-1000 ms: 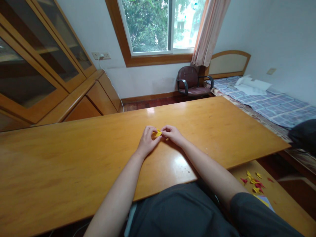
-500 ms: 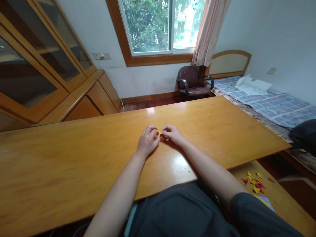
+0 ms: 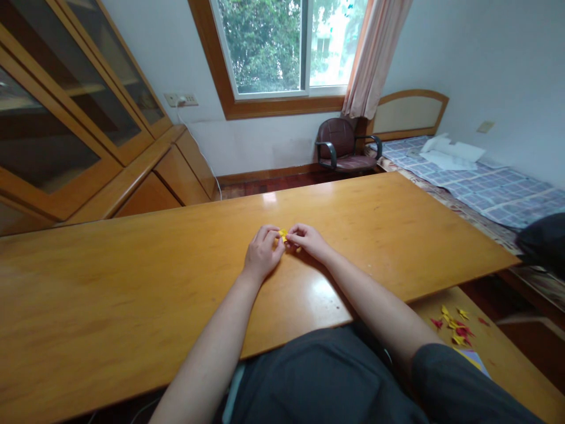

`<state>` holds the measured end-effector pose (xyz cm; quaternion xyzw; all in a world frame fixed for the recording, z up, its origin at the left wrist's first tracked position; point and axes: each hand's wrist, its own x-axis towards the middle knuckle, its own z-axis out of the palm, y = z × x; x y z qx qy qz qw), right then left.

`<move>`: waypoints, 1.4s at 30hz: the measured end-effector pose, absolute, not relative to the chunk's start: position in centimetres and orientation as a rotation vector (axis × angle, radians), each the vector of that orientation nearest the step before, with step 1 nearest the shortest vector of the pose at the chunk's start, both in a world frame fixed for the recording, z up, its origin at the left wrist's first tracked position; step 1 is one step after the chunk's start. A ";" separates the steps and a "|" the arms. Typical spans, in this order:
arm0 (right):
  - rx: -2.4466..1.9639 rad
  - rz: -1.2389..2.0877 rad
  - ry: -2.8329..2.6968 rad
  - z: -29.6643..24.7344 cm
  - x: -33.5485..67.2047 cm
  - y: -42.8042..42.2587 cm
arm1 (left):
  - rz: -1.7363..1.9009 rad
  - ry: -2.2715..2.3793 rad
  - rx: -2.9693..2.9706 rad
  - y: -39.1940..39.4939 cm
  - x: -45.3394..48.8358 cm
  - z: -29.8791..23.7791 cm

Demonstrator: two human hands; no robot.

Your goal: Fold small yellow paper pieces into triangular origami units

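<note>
A small yellow folded paper (image 3: pixel 283 235) is held just above the wooden table (image 3: pixel 132 282), between my two hands. My left hand (image 3: pixel 262 251) pinches its left side with thumb and fingers. On the other side my right hand (image 3: pixel 306 240) grips the right edge, fingertips closed together. The fingers cover part of the paper, so its full shape does not show. Several yellow and red folded paper cranes (image 3: pixel 457 330) lie in a loose group on a lower wooden surface (image 3: pixel 507 359) at the right.
Beside the cranes lies a stack of coloured paper (image 3: pixel 474 360), partly hidden by my sleeve. A brown armchair (image 3: pixel 339 144) stands beyond the table, and a bed (image 3: pixel 494 182) is to the right. Glass-door cabinets (image 3: pixel 83 106) line the left wall.
The yellow paper has turned slightly between my fingers and more of it shows now. Both hands have shifted only a little.
</note>
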<state>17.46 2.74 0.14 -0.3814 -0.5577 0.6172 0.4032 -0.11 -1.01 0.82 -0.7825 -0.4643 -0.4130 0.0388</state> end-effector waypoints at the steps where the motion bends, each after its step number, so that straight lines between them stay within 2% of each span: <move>1: -0.960 1.554 -1.410 0.1 17.4 2.7 | -1.243 -1.432 -2.395 -1.0 -0.1 0.8; 7: -0.944 1.513 -1.439 -0.1 17.1 2.4 | -1.166 -1.519 -2.362 -1.1 0.3 0.9; 22: -0.891 1.424 -1.490 -0.4 17.0 2.0 | -1.552 -1.783 -2.454 -0.4 0.1 -0.4; 32: -0.873 1.430 -1.458 -0.4 17.1 2.2 | -1.730 -1.528 -2.440 -0.7 0.1 0.5; 42: -0.841 1.484 -1.458 -1.0 16.9 2.4 | -1.567 -1.397 -2.469 -0.9 0.0 1.1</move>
